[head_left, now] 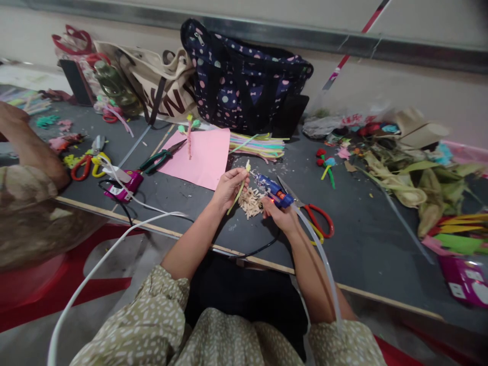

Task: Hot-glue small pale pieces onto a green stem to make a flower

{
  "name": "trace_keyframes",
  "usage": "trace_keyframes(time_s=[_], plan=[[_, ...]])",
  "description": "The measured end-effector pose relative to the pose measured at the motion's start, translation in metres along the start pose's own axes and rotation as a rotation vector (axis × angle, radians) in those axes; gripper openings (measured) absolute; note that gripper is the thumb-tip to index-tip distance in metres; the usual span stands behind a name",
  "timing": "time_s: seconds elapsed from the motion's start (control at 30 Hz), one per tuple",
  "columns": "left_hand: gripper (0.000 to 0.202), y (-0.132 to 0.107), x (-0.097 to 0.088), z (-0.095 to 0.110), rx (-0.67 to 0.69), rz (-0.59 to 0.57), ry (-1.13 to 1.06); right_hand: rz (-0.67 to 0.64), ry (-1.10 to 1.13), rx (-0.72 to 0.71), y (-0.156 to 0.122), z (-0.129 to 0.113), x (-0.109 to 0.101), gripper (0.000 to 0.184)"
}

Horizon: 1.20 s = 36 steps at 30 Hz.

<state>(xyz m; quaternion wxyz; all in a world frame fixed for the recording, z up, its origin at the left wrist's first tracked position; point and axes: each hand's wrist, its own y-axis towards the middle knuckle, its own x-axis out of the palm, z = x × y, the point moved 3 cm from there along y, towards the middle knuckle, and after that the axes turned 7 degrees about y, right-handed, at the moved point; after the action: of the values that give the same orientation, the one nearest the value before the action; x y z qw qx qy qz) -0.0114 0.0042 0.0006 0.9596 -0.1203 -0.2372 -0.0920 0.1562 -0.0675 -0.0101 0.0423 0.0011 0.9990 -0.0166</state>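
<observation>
My left hand (229, 189) pinches a thin yellow-green stem (237, 197) with a small pale yellow piece at its upper end. Closed round a blue hot glue gun (271, 189) is my right hand (280, 214); the gun's nozzle points left, close to the stem's tip. A clear glue stick (318, 244) curves out of the gun's back. Between my hands lies a heap of small beige pieces (250, 204). Scissors with red and yellow handles (322, 221) rest just right of the gun. Behind my left hand is a pink sheet (206, 157), with a pink stem topped in green and yellow (189, 137) on it.
Pliers (162, 156), more scissors (89, 158) and a magenta power socket (125, 187) with cables lie left. Pastel stems (263, 146) lie behind. Bags (244, 76) stand along the wall. Dried leaves (400, 178) and a small flower piece (326, 165) are right. Another person's arm (34, 142) is at left.
</observation>
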Motion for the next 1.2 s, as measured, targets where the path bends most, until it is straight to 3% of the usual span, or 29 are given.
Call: trace_keyframes(time_s=[0.2, 0.4, 0.5, 0.7, 0.87, 1.03, 1.2], plan=[[0.034, 0.004, -0.007, 0.005, 0.025, 0.065, -0.016, 0.21, 0.035, 0.008, 0.009, -0.004, -0.011, 0.033], [0.031, 0.006, -0.011, 0.003, 0.03, 0.062, -0.032, 0.293, -0.236, -0.034, 0.021, -0.005, -0.016, 0.02], [0.031, 0.006, -0.011, 0.002, 0.029, 0.067, -0.029, 0.252, -0.348, -0.098, 0.023, -0.002, -0.015, 0.017], [0.032, 0.007, -0.011, 0.002, 0.034, 0.059, -0.052, 0.055, -0.42, -0.064, 0.021, 0.004, -0.014, 0.011], [0.032, 0.007, -0.012, 0.002, 0.041, 0.056, -0.056, -0.067, -0.508, -0.176, 0.021, 0.003, -0.011, 0.011], [0.031, 0.005, -0.011, 0.004, 0.042, 0.064, -0.051, -0.068, -0.573, -0.243, 0.023, 0.008, -0.008, 0.009], [0.032, 0.005, -0.011, 0.005, 0.028, 0.059, -0.049, 0.0, -0.513, -0.182, 0.024, 0.008, -0.012, 0.012]])
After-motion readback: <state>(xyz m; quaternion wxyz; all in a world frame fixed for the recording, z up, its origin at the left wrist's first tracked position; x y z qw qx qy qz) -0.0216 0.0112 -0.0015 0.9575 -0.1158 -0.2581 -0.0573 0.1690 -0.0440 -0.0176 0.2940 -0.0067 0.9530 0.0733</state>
